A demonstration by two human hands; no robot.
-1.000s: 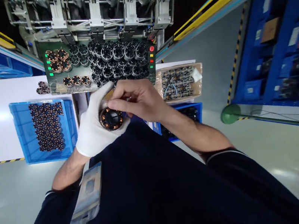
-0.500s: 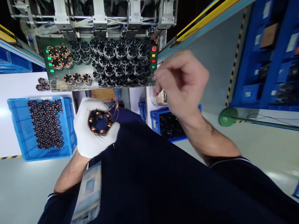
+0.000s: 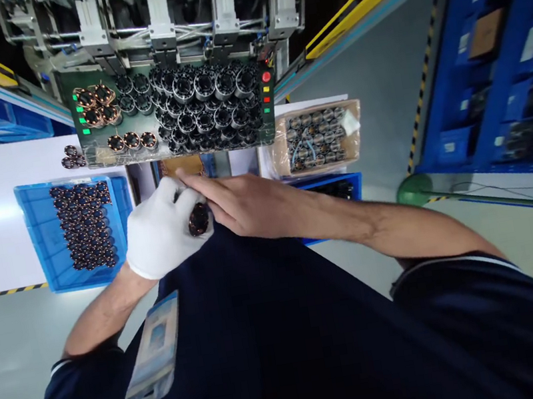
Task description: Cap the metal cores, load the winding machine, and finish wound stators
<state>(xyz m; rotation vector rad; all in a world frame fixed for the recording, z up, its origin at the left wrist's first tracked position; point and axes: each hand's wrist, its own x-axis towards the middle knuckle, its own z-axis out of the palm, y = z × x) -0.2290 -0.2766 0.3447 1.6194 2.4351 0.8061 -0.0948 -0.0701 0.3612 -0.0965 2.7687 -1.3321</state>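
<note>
My left hand [image 3: 162, 226], in a white glove, is closed around a stator [image 3: 198, 219] wound with copper wire. The ring is turned partly away, and its dark, coppery end shows between the gloved fingers. My bare right hand [image 3: 247, 206] meets the glove from the right, its fingers bent in close against the stator. One finger reaches forward over the glove. The right thumb and most fingertips are hidden, so what they pinch cannot be made out.
Ahead, a green machine table [image 3: 133, 123] carries wound stators at left and stacked bare cores [image 3: 205, 101]. A blue bin [image 3: 33, 243] of wound stators stands left. At right are a carton [image 3: 280, 157] of metal parts and a blue crate [image 3: 355, 182].
My right hand has come left and down from beside the machine table to my left hand. The stator has turned in the glove, its open ring no longer facing up.
</note>
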